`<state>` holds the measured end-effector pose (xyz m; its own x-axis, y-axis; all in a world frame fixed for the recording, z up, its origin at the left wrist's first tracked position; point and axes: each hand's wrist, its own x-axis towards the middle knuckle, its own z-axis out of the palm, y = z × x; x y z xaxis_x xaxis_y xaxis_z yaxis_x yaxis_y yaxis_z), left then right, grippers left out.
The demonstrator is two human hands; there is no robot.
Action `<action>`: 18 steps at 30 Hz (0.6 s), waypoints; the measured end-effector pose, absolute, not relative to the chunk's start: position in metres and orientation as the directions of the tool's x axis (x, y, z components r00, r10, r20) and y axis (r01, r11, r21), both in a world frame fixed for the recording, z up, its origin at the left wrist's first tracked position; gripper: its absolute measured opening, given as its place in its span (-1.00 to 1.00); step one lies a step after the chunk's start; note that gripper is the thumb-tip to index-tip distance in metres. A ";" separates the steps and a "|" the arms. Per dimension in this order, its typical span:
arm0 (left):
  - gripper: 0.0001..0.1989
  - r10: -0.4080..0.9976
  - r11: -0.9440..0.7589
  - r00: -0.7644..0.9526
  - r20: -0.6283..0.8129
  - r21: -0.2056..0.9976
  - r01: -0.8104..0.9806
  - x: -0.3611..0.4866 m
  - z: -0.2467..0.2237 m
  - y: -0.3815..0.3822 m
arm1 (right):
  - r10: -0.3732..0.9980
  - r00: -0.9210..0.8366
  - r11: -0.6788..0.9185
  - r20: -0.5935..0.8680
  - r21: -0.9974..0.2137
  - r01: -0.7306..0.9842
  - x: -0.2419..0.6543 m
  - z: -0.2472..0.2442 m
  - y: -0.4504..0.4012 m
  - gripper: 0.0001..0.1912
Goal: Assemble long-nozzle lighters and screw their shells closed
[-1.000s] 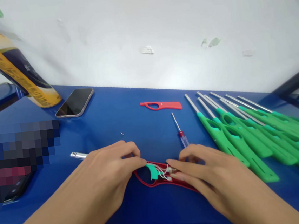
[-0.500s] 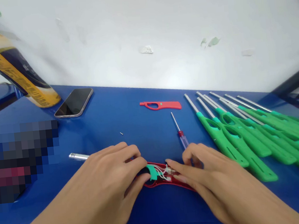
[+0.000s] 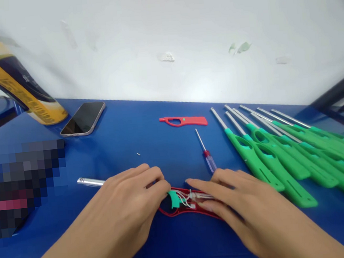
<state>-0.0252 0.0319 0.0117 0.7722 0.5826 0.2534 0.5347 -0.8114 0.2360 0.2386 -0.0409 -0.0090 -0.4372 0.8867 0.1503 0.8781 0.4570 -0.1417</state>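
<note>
An opened red lighter body (image 3: pixel 180 213) lies on the blue table, with a teal trigger (image 3: pixel 174 199), white wires and a clear part (image 3: pixel 196 196) inside. My left hand (image 3: pixel 130 202) grips the lighter body's left end, fingers pressed together beside the trigger. A metal tube (image 3: pixel 90 182) sticks out to the left of that hand. My right hand (image 3: pixel 236 200) is on the right half of the body, its thumb and index finger apart around the clear part; its other fingers are bent.
A red half shell (image 3: pixel 191 121) and a screwdriver (image 3: pixel 209 160) lie beyond my hands. Several green lighters (image 3: pixel 284 162) spread at the right. A phone (image 3: pixel 83 119), a yellow bottle (image 3: pixel 18 83) and a tiny pin (image 3: pixel 138 153) are on the left side.
My right thumb and index finger have spread and shifted slightly, showing more of the clear part. My left thumb has drawn back from the trigger. The view has shifted a little.
</note>
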 end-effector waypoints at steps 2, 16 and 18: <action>-0.62 0.577 -0.814 0.786 0.221 0.236 0.531 -0.026 0.012 0.033 | 0.889 -0.426 0.450 0.166 -0.155 0.879 0.239 -0.010 -0.041 -0.49; -0.51 0.545 -0.838 0.791 0.278 0.209 0.504 -0.023 0.013 0.033 | 0.876 -0.470 0.482 0.109 -0.202 0.852 0.230 0.009 -0.033 -0.66; -0.53 0.546 -0.838 0.791 0.276 0.208 0.505 -0.023 0.012 0.033 | 0.879 -0.468 0.477 0.094 -0.209 0.854 0.230 0.008 -0.033 -0.63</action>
